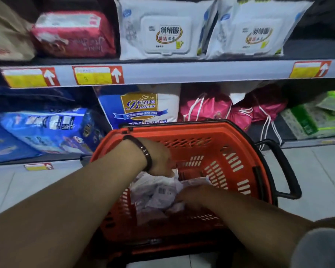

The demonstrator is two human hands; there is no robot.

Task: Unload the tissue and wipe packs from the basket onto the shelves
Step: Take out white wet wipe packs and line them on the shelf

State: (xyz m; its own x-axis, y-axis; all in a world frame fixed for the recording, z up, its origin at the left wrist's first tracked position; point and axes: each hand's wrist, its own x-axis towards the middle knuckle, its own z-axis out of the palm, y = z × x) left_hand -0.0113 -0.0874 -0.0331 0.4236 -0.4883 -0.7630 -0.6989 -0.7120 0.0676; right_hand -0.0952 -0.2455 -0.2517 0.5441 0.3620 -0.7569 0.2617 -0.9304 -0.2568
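Shop floor (317, 171), orange basket (182, 130): fingers (167, 167) on pale packs (159, 192)

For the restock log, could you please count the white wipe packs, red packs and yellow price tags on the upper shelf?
White wipe packs: 2
Red packs: 1
Yellow price tags: 3
Total: 6

Bare forearms; dark bracelet (146, 153) on left wrist; grey sleeve (321, 246) right.
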